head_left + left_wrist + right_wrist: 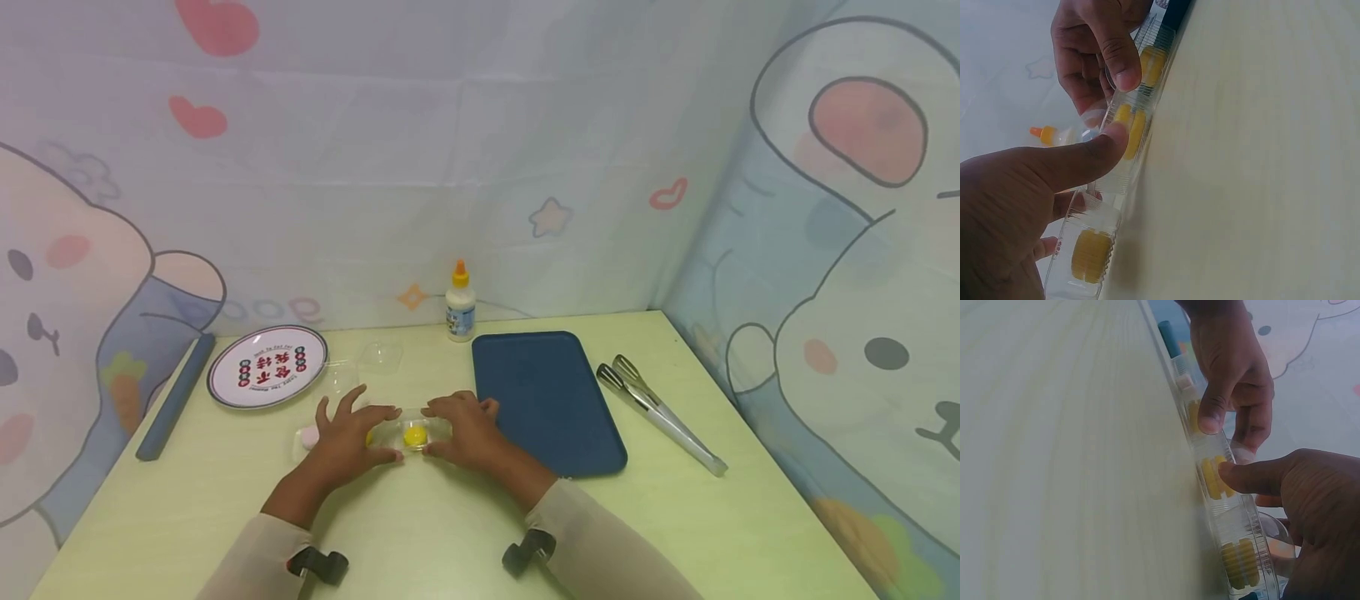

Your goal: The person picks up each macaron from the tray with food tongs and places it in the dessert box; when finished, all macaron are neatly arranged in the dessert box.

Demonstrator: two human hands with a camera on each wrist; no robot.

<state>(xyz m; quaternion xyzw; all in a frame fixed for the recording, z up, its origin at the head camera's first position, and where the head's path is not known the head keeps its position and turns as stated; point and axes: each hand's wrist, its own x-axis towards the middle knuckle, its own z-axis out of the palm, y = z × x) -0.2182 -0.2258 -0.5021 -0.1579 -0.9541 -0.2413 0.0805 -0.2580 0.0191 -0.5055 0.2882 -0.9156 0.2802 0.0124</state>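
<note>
A long clear plastic macaron box (390, 425) lies on the table between the hands. The left hand (341, 446) pinches its near and far sides between thumb and fingers. Close to its right, the right hand (467, 429) grips the box the same way, thumb on the near wall. One yellow macaron (415, 436) shows between the hands; in the left wrist view another yellow macaron (1091, 256) sits in a nearer compartment. A pale pink macaron (309, 437) shows at the left end, partly hidden by the left hand.
Behind the left hand are a round plate (255, 354) with printed characters and clear plastic pieces (381, 357). A glue bottle (461, 312) stands at the back. Right of the hands lie a dark blue tray (536, 392) and metal tongs (667, 417). A grey-blue bar (176, 400) lies far left.
</note>
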